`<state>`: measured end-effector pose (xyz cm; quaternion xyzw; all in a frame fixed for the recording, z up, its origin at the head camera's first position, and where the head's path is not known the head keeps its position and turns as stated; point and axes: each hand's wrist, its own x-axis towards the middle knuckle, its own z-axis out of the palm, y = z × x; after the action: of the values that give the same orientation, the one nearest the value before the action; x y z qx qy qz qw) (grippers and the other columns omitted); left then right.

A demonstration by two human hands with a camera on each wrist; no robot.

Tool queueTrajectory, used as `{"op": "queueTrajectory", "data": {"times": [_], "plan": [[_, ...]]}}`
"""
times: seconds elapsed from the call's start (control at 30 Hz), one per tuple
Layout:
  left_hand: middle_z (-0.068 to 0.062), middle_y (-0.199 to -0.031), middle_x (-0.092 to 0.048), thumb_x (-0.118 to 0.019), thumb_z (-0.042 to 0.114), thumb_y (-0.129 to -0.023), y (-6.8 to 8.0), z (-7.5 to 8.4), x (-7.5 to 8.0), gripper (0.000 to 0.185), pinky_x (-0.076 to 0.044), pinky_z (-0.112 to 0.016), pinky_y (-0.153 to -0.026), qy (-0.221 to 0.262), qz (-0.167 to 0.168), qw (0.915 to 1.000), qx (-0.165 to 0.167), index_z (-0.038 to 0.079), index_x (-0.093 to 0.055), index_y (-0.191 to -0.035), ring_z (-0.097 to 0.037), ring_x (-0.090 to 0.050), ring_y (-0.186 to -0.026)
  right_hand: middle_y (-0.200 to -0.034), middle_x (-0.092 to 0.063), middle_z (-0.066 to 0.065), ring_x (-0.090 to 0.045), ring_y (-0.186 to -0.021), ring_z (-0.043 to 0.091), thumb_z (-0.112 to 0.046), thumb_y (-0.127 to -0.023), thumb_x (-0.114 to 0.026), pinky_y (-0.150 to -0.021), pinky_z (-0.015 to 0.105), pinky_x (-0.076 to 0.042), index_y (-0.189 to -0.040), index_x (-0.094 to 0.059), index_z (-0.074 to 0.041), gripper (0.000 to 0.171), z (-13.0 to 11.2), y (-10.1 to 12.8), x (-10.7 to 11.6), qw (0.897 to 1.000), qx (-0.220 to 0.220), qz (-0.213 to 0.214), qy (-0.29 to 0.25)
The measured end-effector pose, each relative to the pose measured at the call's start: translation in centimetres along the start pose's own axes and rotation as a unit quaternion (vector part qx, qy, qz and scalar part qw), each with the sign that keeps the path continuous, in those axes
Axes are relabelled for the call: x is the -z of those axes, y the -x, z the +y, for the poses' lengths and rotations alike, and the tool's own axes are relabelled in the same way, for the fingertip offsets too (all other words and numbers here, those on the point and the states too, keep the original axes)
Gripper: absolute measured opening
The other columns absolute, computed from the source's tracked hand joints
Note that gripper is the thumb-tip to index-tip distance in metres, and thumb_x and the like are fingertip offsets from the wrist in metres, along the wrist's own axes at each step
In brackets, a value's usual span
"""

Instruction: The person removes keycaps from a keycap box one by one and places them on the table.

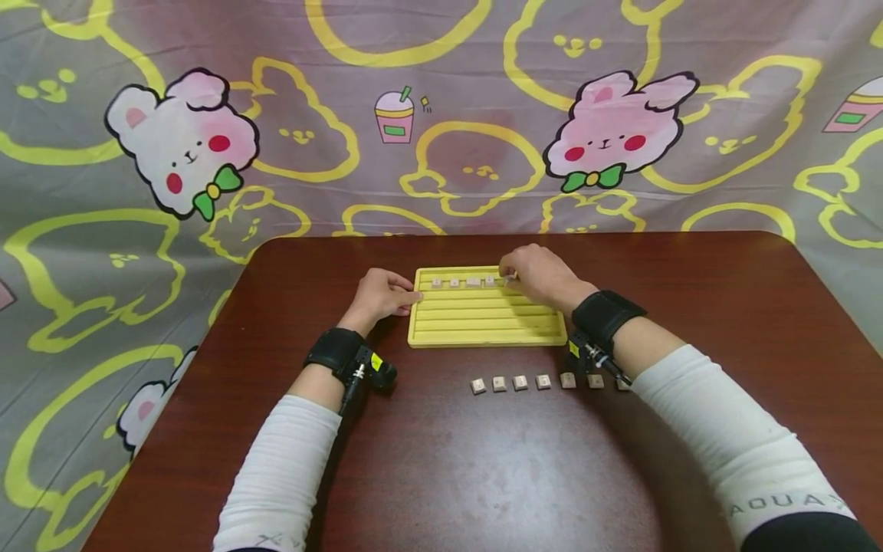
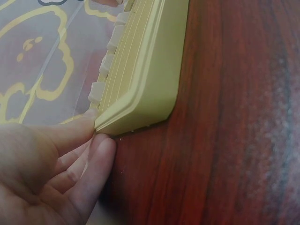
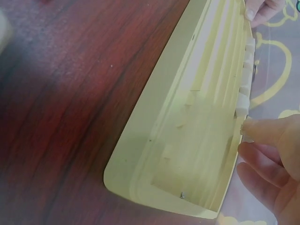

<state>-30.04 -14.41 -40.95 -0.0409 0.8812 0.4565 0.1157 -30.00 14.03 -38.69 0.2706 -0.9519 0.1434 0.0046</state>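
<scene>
A yellow ridged tray (image 1: 483, 314) lies on the table, with several small whitish keycaps (image 1: 473, 283) in a row along its far groove. My left hand (image 1: 378, 297) pinches the tray's left edge; the left wrist view shows the thumb on the rim (image 2: 105, 123) and a finger against the side. Over the far right part of the tray, my right hand (image 1: 545, 274) holds a keycap (image 1: 509, 280) between thumb and fingers at the same groove. In the right wrist view that keycap (image 3: 246, 134) is mostly hidden by the fingertips.
A second row of keycaps (image 1: 520, 382) lies on the brown table (image 1: 510, 460) in front of the tray, its right end partly covered by my right arm. Behind the table hangs a patterned cloth (image 1: 476, 92). Both wrists wear black straps with cameras.
</scene>
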Motion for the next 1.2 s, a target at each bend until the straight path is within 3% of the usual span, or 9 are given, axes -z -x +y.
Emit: {"op": "queueTrajectory", "data": {"times": [0.63, 1.0, 1.2], "plan": [[-0.023, -0.104, -0.073, -0.076, 0.017, -0.088, 0.0, -0.1, 0.1, 0.035, -0.063, -0.027, -0.065, -0.005, 0.001, 1.0000, 0.004, -0.005, -0.068, -0.115, -0.012, -0.069, -0.067, -0.097, -0.073, 0.007, -0.066, -0.088, 0.022, -0.009, -0.086, -0.076, -0.079, 0.038, -0.058, -0.102, -0.074, -0.006, 0.017, 0.3, 3.4, 2.4, 0.998, 0.066, 0.013, -0.009], [-0.022, -0.104, -0.072, -0.076, 0.016, -0.088, 0.1, 0.0, 0.0, 0.036, -0.063, -0.026, -0.066, -0.001, -0.006, 1.0000, 0.005, -0.004, -0.067, -0.116, -0.010, -0.069, -0.066, -0.094, -0.072, 0.004, -0.065, -0.088, 0.020, -0.007, -0.084, -0.078, -0.080, 0.039, -0.058, -0.101, -0.074, -0.007, 0.018, 1.2, 6.2, 3.1, 0.998, 0.061, 0.000, -0.001], [-0.022, -0.104, -0.072, -0.076, 0.016, -0.088, 0.0, 0.1, 0.1, 0.037, -0.063, -0.026, -0.067, -0.002, -0.006, 1.0000, 0.005, -0.005, -0.067, -0.116, -0.011, -0.069, -0.067, -0.089, -0.068, 0.002, -0.059, -0.081, 0.017, -0.009, -0.082, -0.080, -0.073, 0.033, -0.055, -0.101, -0.074, -0.010, 0.020, 1.9, 8.1, 3.6, 0.999, 0.046, -0.010, -0.003]]}}
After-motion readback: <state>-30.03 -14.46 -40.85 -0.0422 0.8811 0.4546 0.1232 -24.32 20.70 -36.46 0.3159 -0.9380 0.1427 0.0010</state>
